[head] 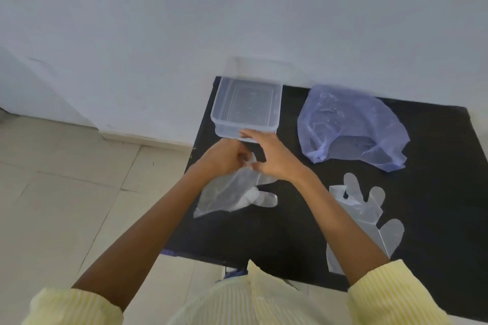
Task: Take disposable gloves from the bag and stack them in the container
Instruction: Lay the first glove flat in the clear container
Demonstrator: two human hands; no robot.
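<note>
A clear plastic container (247,103) stands at the back left of a black table (435,192), with nothing visible inside it. A crumpled blue plastic bag (348,124) lies to its right. My left hand (224,158) pinches the top of a clear disposable glove (229,192), which hangs down onto the table just in front of the container. My right hand (272,158) touches the same glove with thumb and fingers, the other fingers spread. Another clear glove (369,216) lies flat near the table's right front, partly under my right forearm.
A white wall runs right behind the table. Beige floor tiles (66,192) spread to the left of the table's left edge. My pale yellow striped sleeves (390,295) fill the bottom of the view.
</note>
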